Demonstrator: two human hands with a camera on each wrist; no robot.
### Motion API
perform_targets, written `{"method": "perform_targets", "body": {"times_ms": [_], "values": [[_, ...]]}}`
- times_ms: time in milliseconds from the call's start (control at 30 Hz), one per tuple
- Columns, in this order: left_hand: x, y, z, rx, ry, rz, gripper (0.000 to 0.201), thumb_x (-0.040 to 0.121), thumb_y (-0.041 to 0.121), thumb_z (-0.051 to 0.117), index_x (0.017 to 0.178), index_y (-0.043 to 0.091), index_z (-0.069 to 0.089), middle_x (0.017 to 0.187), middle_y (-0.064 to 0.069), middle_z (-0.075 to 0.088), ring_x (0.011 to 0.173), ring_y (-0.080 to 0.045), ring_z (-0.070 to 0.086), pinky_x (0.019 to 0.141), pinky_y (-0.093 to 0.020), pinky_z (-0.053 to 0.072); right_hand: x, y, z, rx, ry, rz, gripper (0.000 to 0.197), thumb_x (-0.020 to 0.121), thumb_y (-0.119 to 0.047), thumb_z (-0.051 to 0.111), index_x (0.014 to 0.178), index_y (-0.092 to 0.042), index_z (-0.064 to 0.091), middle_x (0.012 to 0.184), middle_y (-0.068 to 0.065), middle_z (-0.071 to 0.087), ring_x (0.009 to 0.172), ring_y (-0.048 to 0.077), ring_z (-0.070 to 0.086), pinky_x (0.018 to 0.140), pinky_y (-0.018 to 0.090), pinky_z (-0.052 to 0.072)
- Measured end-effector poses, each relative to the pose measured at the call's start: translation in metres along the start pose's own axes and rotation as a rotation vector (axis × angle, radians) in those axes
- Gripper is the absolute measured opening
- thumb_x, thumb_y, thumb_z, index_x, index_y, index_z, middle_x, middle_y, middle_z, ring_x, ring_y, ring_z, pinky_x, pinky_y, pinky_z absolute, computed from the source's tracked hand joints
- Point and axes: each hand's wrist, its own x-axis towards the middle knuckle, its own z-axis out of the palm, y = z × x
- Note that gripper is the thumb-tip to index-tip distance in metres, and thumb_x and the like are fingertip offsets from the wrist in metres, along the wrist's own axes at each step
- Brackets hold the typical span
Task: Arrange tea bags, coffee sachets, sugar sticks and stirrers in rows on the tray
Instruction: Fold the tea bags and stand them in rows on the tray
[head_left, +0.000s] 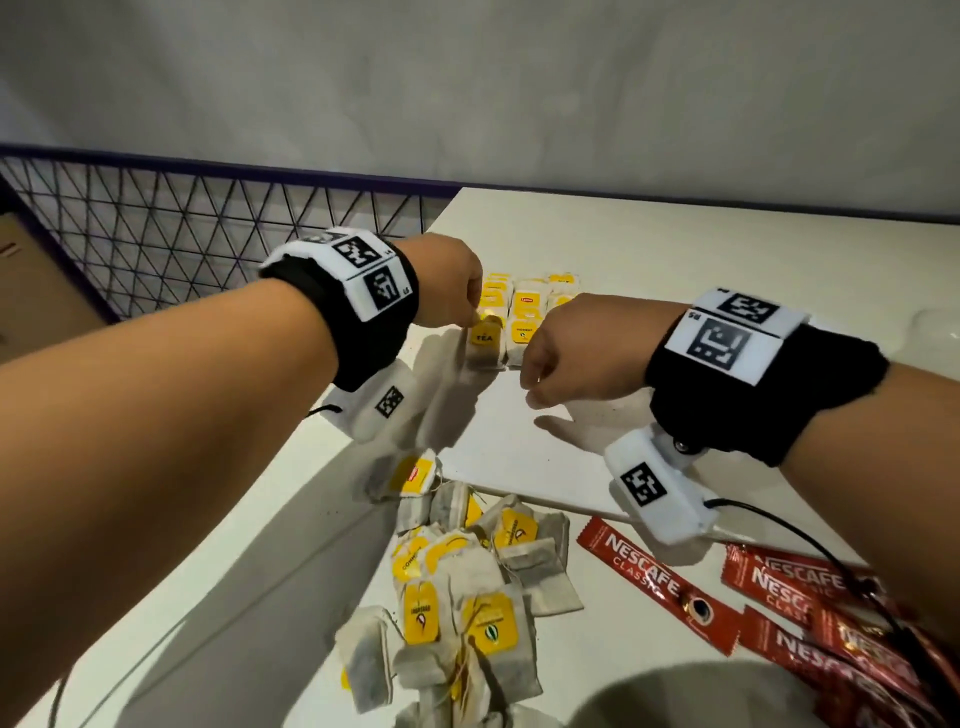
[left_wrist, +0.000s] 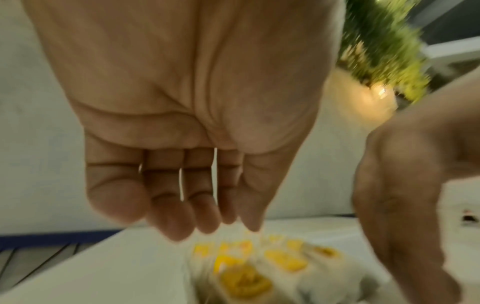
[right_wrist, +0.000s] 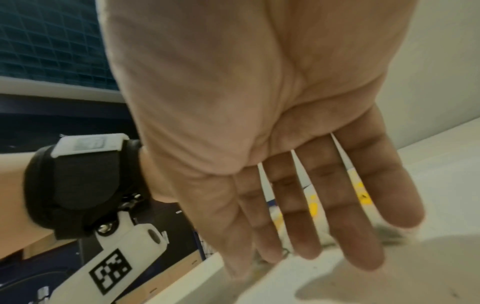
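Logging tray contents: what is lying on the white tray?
On the flat white tray, yellow-tagged tea bags lie in rows at its far end; both hands cover part of them. No sachets are visible there.

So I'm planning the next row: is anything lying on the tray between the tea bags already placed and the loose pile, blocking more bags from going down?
Nothing visible does. The near part of the tray is bare below the placed tea bags; the loose pile lies off its near edge. Only the left hand and right hand hover there.

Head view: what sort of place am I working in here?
Probably an indoor work table, not a kitchen: a plain white tabletop against a bare grey wall, with a black wire-mesh panel beside it.
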Motion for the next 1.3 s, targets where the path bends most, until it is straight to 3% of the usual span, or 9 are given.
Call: {"method": "perform_targets", "body": {"times_ms": [100, 267, 333, 400, 500, 633, 800, 1067, 1300], "values": [[-0.046, -0.003, -0.016, -0.011, -0.052, 0.040, 0.010, 0.088, 0.036, 0.065, 0.091, 0.027, 0.064, 0.078, 0.010, 0.062, 0.070, -0.007, 0.054, 0.060, -0.024, 0.037, -0.017, -0.010, -0.006, 0.065, 0.055, -0.071, 0.025, 0.084, -0.046, 0.064, 0.107, -0.036, 0.068, 0.095, -0.017, 0.064, 0.094, 0.008, 0.056, 0.086, 0.029, 0.047], [-0.132, 0.010, -0.012, -0.080, -0.190, 0.138, 0.022, 0.081, 0.052, 0.066, 0.091, 0.033, 0.062, 0.076, 0.019, 0.060, 0.069, 0.008, 0.054, 0.054, -0.008, 0.035, -0.056, -0.033, -0.004, 0.147, 0.069, -0.182, 0.021, 0.084, -0.046, 0.063, 0.104, -0.038, 0.066, 0.091, -0.019, 0.066, 0.081, -0.007, 0.055, 0.075, 0.021, 0.045], [-0.164, 0.018, -0.007, -0.132, -0.238, 0.153, 0.036, 0.073, 0.064, 0.066, 0.095, 0.036, 0.063, 0.082, 0.022, 0.062, 0.076, 0.010, 0.055, 0.062, -0.013, 0.041, -0.072, -0.041, 0.001, 0.132, 0.076, -0.188, 0.021, 0.084, -0.046, 0.062, 0.104, -0.038, 0.066, 0.091, -0.018, 0.065, 0.081, -0.007, 0.054, 0.077, 0.023, 0.046], [-0.189, 0.026, 0.000, -0.149, -0.270, 0.177, 0.057, 0.063, 0.070, 0.069, 0.108, 0.035, 0.060, 0.099, 0.019, 0.060, 0.092, 0.003, 0.057, 0.075, -0.018, 0.048, -0.087, -0.045, 0.005, 0.118, 0.086, -0.175, 0.021, 0.085, -0.045, 0.059, 0.104, -0.037, 0.066, 0.092, -0.018, 0.064, 0.081, -0.007, 0.054, 0.077, 0.023, 0.046], [-0.222, 0.039, 0.017, -0.144, -0.251, 0.232, 0.085, 0.054, 0.073, 0.074, 0.126, 0.035, 0.048, 0.118, 0.017, 0.048, 0.108, -0.004, 0.049, 0.088, -0.017, 0.045, -0.110, -0.048, 0.011, 0.136, 0.108, -0.144, 0.022, 0.085, -0.044, 0.057, 0.103, -0.037, 0.066, 0.091, -0.020, 0.063, 0.082, -0.009, 0.053, 0.074, 0.020, 0.044], [-0.248, 0.053, 0.040, -0.084, -0.152, 0.283, 0.103, 0.045, 0.085, 0.069, 0.132, 0.039, 0.035, 0.127, 0.017, 0.036, 0.119, -0.007, 0.039, 0.101, -0.030, 0.042, -0.142, -0.055, 0.021, 0.146, 0.152, -0.134, 0.012, 0.082, -0.043, 0.061, 0.092, -0.037, 0.065, 0.078, -0.022, 0.060, 0.073, -0.015, 0.052, 0.060, 0.009, 0.037], [-0.266, 0.069, 0.045, -0.019, -0.101, 0.265, 0.092, 0.053, 0.085, 0.063, 0.128, 0.042, 0.035, 0.132, 0.015, 0.030, 0.116, -0.008, 0.040, 0.094, -0.030, 0.045, -0.170, -0.074, 0.036, 0.063, 0.026, -0.209, 0.024, 0.076, -0.053, 0.067, 0.090, -0.034, 0.061, 0.080, -0.017, 0.061, 0.069, -0.006, 0.051, 0.066, 0.019, 0.044], [-0.238, 0.067, 0.053, 0.056, -0.113, 0.232, 0.050, 0.081, 0.045, 0.064, 0.127, 0.035, 0.046, 0.124, 0.008, 0.042, 0.101, -0.017, 0.054, 0.080, -0.031, 0.048, -0.146, -0.087, 0.062, -0.045, -0.048, -0.241, 0.025, 0.076, -0.049, 0.069, 0.085, -0.028, 0.057, 0.072, -0.013, 0.048, 0.068, 0.003, 0.044, 0.064, 0.027, 0.042], [-0.215, 0.062, 0.042, 0.052, -0.118, 0.210, 0.056, 0.076, 0.047, 0.071, 0.126, 0.032, 0.051, 0.120, 0.007, 0.048, 0.099, -0.016, 0.056, 0.078, -0.033, 0.051, -0.132, -0.071, 0.060, -0.069, 0.005, -0.145, 0.022, 0.082, -0.046, 0.065, 0.077, -0.029, 0.053, 0.075, -0.013, 0.047, 0.079, 0.013, 0.052, 0.069, 0.029, 0.047]]}}
